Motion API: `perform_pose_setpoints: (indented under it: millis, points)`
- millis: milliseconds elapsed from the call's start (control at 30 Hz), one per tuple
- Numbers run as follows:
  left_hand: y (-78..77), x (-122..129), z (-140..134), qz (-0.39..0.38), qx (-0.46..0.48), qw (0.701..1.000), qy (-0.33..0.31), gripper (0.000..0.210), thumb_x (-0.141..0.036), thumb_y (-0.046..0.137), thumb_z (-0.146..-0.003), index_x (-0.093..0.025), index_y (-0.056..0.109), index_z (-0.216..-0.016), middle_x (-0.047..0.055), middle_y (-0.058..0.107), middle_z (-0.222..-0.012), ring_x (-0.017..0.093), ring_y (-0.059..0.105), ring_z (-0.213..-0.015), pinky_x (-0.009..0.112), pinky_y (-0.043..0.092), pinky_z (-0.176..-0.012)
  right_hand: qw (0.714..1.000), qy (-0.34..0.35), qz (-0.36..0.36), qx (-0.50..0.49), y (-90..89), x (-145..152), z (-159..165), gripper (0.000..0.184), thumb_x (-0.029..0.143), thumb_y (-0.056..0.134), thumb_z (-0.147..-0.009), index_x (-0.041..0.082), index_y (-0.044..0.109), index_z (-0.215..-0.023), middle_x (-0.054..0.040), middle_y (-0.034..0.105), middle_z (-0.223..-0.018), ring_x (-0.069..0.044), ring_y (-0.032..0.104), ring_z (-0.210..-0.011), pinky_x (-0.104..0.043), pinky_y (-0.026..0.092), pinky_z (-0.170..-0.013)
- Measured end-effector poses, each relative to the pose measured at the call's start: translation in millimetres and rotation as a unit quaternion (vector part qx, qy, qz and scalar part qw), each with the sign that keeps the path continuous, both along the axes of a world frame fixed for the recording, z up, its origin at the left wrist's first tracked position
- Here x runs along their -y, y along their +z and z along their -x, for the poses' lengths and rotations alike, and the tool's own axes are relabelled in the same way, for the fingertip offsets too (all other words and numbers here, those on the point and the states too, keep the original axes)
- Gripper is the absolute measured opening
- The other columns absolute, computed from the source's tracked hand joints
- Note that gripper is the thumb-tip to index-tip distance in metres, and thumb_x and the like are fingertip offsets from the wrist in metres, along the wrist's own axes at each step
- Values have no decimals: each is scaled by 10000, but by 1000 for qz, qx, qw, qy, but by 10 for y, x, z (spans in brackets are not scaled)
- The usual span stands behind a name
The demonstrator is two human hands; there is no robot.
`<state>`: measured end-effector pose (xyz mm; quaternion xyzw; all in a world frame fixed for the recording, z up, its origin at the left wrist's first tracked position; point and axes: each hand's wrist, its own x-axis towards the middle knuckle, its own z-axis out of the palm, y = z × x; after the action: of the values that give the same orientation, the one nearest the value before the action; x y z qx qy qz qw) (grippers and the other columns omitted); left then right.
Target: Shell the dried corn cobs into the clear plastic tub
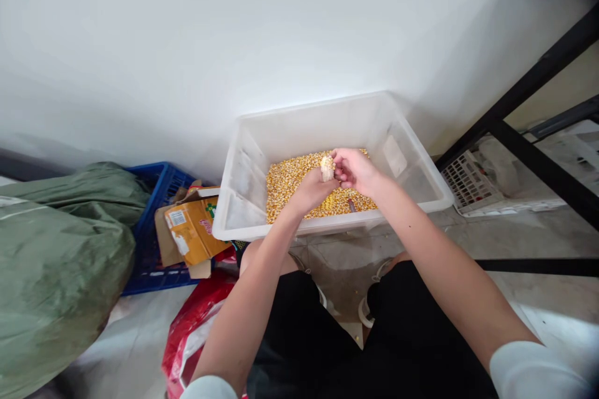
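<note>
My left hand (311,191) is closed around the lower part of a corn cob (327,168), which stands roughly upright above a white plastic bin (416,137). Most of the cob looks pale and bare, with some yellowish kernels near its top. My right hand (356,170) has its fingers curled against the cob's right side, and the thumb lies near the top. Loose yellow corn kernels (286,184) cover the bin's floor beneath both hands. Among them, near the front wall, lies a small dark reddish object (352,206) whose kind I cannot make out.
On the left are a blue crate (161,184) with flattened cardboard (199,230), a large green sack (60,262) and a red plastic bag (199,305). A black metal frame (538,162) and a white basket (468,181) stand to the right. Behind the bin rises a white wall (210,31).
</note>
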<state>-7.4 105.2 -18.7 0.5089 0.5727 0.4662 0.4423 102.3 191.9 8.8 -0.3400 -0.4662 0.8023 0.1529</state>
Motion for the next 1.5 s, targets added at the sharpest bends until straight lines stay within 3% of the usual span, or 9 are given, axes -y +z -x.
perform_pose_setpoints:
  millis: [200,367,533,633,933,1167,1233,1333,1500]
  points:
    - [14,4,-7,9,-23,1000,6,67,-149,547,-741,-141,607,-769,7,616,-753,115,526,-716,260,411,-733,998,-7,-44,35,-18,19,29,158,156,479,-564,217,441,-705,70,354,-467,-78,276,-391,-181,175,-337]
    - [40,16,-17,0,-24,1000,8,36,-152,533,-737,-154,566,-723,-18,561,-702,108,476,-684,254,384,-703,997,-31,-40,55,-12,-10,20,282,110,452,-576,208,523,-831,41,481,-494,-113,413,-415,-208,346,-364]
    - [21,22,6,-4,-26,999,28,35,-164,538,-727,-167,545,-693,-19,519,-673,110,436,-651,265,352,-662,998,-6,-52,29,-25,-76,-38,19,150,552,-717,164,564,-713,-24,569,-586,-115,525,-502,-228,462,-453]
    - [0,19,24,-6,-20,999,32,48,-206,558,-752,-169,569,-722,-15,527,-686,111,437,-645,265,346,-644,997,12,-80,-2,-34,-87,-62,45,126,610,-708,162,599,-684,-25,576,-594,-109,550,-543,-212,481,-504]
    - [25,8,8,-22,-150,987,61,38,-153,546,-759,-178,540,-731,-11,533,-703,125,453,-669,265,339,-631,970,-43,-230,72,-97,9,7,103,197,626,-690,168,631,-592,-22,583,-579,-111,547,-556,-226,425,-494]
    - [-9,16,18,-4,-128,990,58,65,-168,539,-759,-175,514,-699,-13,520,-683,117,440,-636,264,328,-607,901,-36,-404,154,-65,80,-36,225,237,595,-705,184,538,-494,10,504,-498,-97,429,-501,-248,273,-461]
    - [14,22,4,-9,-104,993,50,54,-167,540,-758,-176,523,-707,-8,537,-694,120,453,-648,265,347,-621,892,-33,-424,153,-49,87,-46,249,214,580,-710,183,495,-478,15,471,-485,-94,408,-505,-251,252,-466]
    - [58,25,-23,-13,-55,997,52,31,-175,561,-764,-177,545,-738,0,553,-695,128,483,-674,271,380,-647,920,-25,-380,96,-52,58,-33,192,172,563,-718,184,533,-528,12,498,-534,-102,450,-539,-240,309,-491]
    - [65,14,-13,10,-9,994,106,174,-203,678,-732,-170,600,-885,21,614,-761,144,544,-714,297,429,-669,976,-21,-212,48,-17,-41,-58,139,173,593,-748,175,608,-609,-27,593,-658,-133,571,-634,-249,468,-563]
